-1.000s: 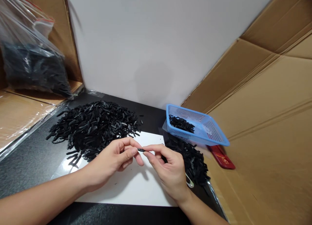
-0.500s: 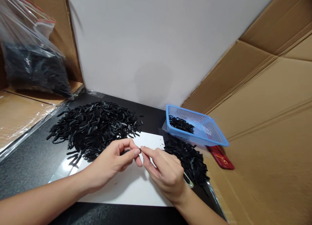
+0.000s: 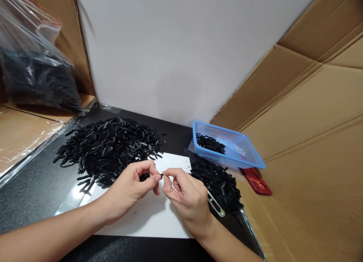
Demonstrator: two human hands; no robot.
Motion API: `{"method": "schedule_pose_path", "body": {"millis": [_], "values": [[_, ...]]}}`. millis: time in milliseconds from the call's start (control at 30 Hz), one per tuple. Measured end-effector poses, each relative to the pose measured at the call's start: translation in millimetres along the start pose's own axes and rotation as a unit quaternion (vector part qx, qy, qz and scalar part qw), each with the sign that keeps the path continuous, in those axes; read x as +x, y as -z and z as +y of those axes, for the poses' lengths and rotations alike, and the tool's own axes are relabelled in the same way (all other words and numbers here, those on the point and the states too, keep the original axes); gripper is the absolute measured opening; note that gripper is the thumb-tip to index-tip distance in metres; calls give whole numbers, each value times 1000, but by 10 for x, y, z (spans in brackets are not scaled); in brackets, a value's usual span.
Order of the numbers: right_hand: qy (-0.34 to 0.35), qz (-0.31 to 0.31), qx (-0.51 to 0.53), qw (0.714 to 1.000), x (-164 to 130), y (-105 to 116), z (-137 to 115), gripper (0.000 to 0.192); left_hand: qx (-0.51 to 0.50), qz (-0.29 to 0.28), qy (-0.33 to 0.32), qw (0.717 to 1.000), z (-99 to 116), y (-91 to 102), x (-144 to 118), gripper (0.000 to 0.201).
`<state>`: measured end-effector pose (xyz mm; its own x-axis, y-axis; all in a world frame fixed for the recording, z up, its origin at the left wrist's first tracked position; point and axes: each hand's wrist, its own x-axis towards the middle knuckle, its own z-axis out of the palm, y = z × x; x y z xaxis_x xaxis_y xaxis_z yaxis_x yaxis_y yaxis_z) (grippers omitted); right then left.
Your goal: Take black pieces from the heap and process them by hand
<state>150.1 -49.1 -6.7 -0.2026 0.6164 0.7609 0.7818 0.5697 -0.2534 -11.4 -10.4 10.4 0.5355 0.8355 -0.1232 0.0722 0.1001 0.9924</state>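
- One black piece (image 3: pixel 162 175) is raised over the white board (image 3: pixel 153 224);
- left hand (image 3: pixel 138 180) and right hand (image 3: pixel 187 196) share a fingertip grip, pinching it;
- large left heap (image 3: pixel 110 144) seems left to do; smaller right heap (image 3: pixel 224 186) and basket (image 3: pixel 235 162) contents may be done

**Makeshift handwork corner, home or small workshop**

Which of the two cannot be told, but the look is improvised. Brown cardboard (image 3: pixel 309 141) flanks a dark speckled tabletop (image 3: pixel 36 194) on both sides, with a plain pale wall (image 3: pixel 184 35) behind. Loose black pieces lie in a left heap (image 3: pixel 107 148) and a right heap (image 3: pixel 224 190) around a white sheet (image 3: pixel 159 224), near a blue perforated basket (image 3: pixel 258 160) and a clear zip bag (image 3: pixel 39 76) of dark material.
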Motion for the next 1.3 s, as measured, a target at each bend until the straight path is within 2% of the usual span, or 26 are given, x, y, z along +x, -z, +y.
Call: {"method": "schedule_pose_path", "body": {"millis": [100,267,333,433,467,533,600,667,733,833,900,1000,1100,1200,1300], "values": [[-70,-2,24,997,24,-7,-49,17,11,11,0,1000,-6,1,12,19],[-133,-18,44,990,50,-22,-41,14,44,23,-25,998,2,-6,11,19],[-176,-10,47,983,71,-13,41,12,69,12,-49,996,17,-26,-17,20],[-278,23,38,960,110,65,261,12,80,-30,-60,995,39,-53,-61,21],[-292,5,32,956,116,108,347,12,75,-34,-55,995,44,-54,-68,22],[-281,-88,7,956,107,204,516,10,68,-40,-49,996,47,-44,-63,25],[-255,-165,-65,951,69,291,663,16,60,-38,-39,997,42,-24,-45,27],[-234,-199,-141,941,20,356,771,25,45,-34,-25,998,30,-6,-27,29],[-222,-207,-176,936,-12,390,823,26,28,-34,-12,999,16,2,-16,30],[-209,-204,-155,944,13,388,760,22,5,-41,0,999,-1,5,-10,30],[-196,-183,-98,958,61,358,624,20,-2,-41,3,999,-5,5,-6,30],[-135,-87,-15,987,104,300,353,16,-9,-33,3,999,-11,5,4,31],[-40,-7,10,999,74,245,138,12,-20,-28,-2,999,-23,7,12,32],[25,-3,-7,1000,22,197,58,11,-29,-23,-4,999,-34,10,13,33],[54,-17,-28,998,-5,162,62,11,-29,-19,-6,999,-33,11,8,33]]}}
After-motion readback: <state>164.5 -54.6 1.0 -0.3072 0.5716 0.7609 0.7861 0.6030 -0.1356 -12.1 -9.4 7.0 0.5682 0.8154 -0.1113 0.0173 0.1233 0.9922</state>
